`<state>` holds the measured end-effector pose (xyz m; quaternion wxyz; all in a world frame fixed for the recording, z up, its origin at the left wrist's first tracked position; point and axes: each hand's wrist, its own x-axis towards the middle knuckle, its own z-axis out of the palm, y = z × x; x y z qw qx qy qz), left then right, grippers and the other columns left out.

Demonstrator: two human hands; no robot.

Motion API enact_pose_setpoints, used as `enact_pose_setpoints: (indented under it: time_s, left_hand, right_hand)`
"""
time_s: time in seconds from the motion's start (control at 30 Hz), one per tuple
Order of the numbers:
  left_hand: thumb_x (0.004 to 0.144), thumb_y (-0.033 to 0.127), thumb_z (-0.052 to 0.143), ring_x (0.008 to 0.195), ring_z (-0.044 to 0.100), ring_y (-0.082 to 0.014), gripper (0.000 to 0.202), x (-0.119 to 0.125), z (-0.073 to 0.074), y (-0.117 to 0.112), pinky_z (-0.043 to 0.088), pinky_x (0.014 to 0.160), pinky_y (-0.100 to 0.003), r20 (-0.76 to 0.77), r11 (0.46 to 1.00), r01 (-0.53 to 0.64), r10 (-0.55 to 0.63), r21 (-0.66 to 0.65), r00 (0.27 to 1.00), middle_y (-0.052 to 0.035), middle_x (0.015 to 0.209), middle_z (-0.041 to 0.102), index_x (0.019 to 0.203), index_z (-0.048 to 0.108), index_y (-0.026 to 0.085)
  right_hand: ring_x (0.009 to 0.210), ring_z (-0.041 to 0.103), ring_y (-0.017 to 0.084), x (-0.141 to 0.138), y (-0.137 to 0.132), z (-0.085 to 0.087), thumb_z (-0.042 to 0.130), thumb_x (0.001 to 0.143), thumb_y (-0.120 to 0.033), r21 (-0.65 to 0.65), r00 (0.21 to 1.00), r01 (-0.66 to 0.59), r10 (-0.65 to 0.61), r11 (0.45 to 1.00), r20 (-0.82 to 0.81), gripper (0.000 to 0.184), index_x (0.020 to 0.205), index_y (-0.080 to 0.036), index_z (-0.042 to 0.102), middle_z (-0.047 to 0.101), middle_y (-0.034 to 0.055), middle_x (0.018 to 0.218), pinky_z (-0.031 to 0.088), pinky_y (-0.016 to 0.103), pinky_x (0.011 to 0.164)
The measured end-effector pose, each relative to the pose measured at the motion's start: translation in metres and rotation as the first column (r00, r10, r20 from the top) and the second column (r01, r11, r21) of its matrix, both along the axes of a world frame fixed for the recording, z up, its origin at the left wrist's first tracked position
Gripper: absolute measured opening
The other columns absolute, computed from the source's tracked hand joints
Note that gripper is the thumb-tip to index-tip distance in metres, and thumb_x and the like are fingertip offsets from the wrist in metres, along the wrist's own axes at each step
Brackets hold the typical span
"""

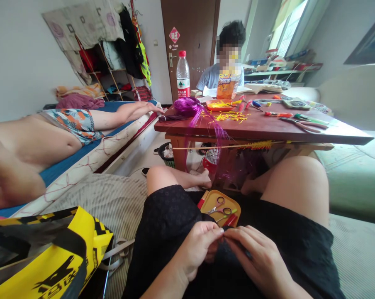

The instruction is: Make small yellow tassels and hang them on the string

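My left hand [197,247] and my right hand [258,255] meet over my lap on the black fabric [169,224] of my clothing. Both have their fingertips pinched together at the same spot, on something too small to make out. Just beyond the fingers a small yellow tray [210,198] rests between my thighs, holding small scissors [222,211] and a red tool. My bare knees rise on either side of it.
A low red-brown table [268,124] stands ahead with purple fibre [189,107], yellow strands [229,117], tools, a water bottle [183,74] and an orange packet. A person sits behind it. Another person lies on the bed at left. A yellow-black bag [50,253] sits by my left side.
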<state>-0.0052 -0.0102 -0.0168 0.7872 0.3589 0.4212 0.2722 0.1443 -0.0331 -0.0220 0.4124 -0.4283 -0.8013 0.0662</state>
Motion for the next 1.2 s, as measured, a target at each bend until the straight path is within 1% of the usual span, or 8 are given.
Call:
enact_pose_setpoints:
  time_s: [0.37, 0.53, 0.7, 0.9, 1.03, 1.1, 1.13, 1.2]
  left_hand:
    - [0.068, 0.029, 0.054, 0.034, 0.008, -0.0033, 0.021, -0.001, -0.005, 0.002, 0.005, 0.038, -0.021, 0.094, 0.994, 0.035, -0.026, -0.1, 0.995, 0.0125, 0.037, 0.021, 0.057, 0.039, 0.019]
    - [0.075, 0.033, 0.052, 0.042, 0.019, -0.0061, 0.026, 0.001, 0.0, -0.001, 0.014, 0.042, -0.022, -0.129, 0.973, -0.049, 0.08, 0.228, 0.988, 0.0083, 0.047, 0.027, 0.058, 0.039, 0.019]
    - [0.088, 0.027, 0.038, 0.054, 0.038, -0.0101, 0.03, -0.005, 0.001, -0.006, 0.028, 0.054, -0.023, -0.508, 0.619, 0.294, 0.198, 0.728, 0.839, 0.0026, 0.057, 0.04, 0.059, 0.041, 0.019]
    - [0.087, 0.014, 0.035, 0.053, 0.037, -0.0134, 0.024, -0.012, -0.003, 0.002, 0.028, 0.055, -0.028, -0.598, -0.062, 0.654, 0.346, 0.754, 0.723, -0.0007, 0.056, 0.046, 0.068, 0.05, 0.018]
    - [0.084, 0.01, 0.034, 0.054, 0.037, -0.0148, 0.022, -0.011, -0.006, 0.003, 0.029, 0.055, -0.029, -0.494, -0.297, 0.615, 0.392, 0.73, 0.776, -0.002, 0.057, 0.048, 0.074, 0.052, 0.015]
    - [0.084, 0.01, 0.034, 0.054, 0.037, -0.014, 0.022, -0.009, -0.008, 0.001, 0.03, 0.054, -0.027, -0.467, -0.236, 0.565, 0.367, 0.79, 0.805, -0.0013, 0.057, 0.047, 0.071, 0.05, 0.016]
    - [0.085, 0.011, 0.034, 0.053, 0.037, -0.0128, 0.022, -0.007, -0.008, -0.001, 0.029, 0.053, -0.026, -0.474, -0.117, 0.534, 0.331, 0.838, 0.816, -0.0002, 0.057, 0.045, 0.069, 0.049, 0.016]
    - [0.087, 0.017, 0.037, 0.051, 0.036, -0.0102, 0.023, -0.004, -0.008, -0.003, 0.028, 0.05, -0.023, -0.479, 0.272, 0.415, 0.238, 0.868, 0.845, 0.0021, 0.056, 0.041, 0.066, 0.046, 0.017]
  right_hand:
    - [0.048, 0.054, 0.013, -0.003, 0.003, 0.002, 0.038, 0.088, -0.012, 0.093, 0.99, -0.047, 0.034, 0.995, 0.14, 0.024, 0.077, -0.018, 0.058, 0.062, 0.0022, 0.059, 0.044, 0.024, 0.051]
    - [0.059, 0.056, 0.015, -0.002, 0.003, 0.001, 0.04, 0.086, -0.017, -0.31, 0.998, -0.063, 0.052, 0.949, -0.043, 0.016, 0.077, -0.019, 0.053, 0.06, 0.0024, 0.068, 0.044, 0.024, 0.055]
    - [0.058, 0.045, 0.013, -0.003, 0.008, 0.006, 0.045, 0.083, -0.032, -0.72, 0.922, -0.264, -0.05, 0.641, -0.383, 0.019, 0.069, -0.019, 0.048, 0.049, -0.0029, 0.062, 0.038, 0.023, 0.055]
    - [0.05, 0.024, 0.007, 0.008, 0.019, 0.015, 0.059, 0.07, -0.03, -0.713, 0.68, -0.693, -0.231, 0.105, -0.695, 0.016, 0.066, -0.016, 0.052, 0.035, -0.0071, 0.055, 0.019, 0.02, 0.048]
    - [0.043, 0.016, 0.005, 0.015, 0.028, 0.01, 0.059, 0.065, -0.022, -0.616, 0.634, -0.77, -0.29, -0.164, -0.716, 0.016, 0.059, -0.017, 0.045, 0.029, -0.0098, 0.049, 0.014, 0.021, 0.046]
    - [0.041, 0.016, 0.004, 0.016, 0.03, 0.007, 0.059, 0.063, -0.021, -0.619, 0.649, -0.76, -0.274, -0.195, -0.71, 0.016, 0.058, -0.017, 0.044, 0.029, -0.0102, 0.047, 0.015, 0.021, 0.045]
    - [0.041, 0.016, 0.004, 0.016, 0.031, 0.007, 0.059, 0.064, -0.022, -0.624, 0.651, -0.758, -0.27, -0.189, -0.709, 0.016, 0.059, -0.017, 0.044, 0.03, -0.0101, 0.047, 0.015, 0.021, 0.045]
    - [0.042, 0.018, 0.004, 0.015, 0.031, 0.008, 0.058, 0.068, -0.025, -0.638, 0.648, -0.758, -0.276, -0.137, -0.71, 0.016, 0.063, -0.016, 0.046, 0.034, -0.009, 0.051, 0.016, 0.02, 0.046]
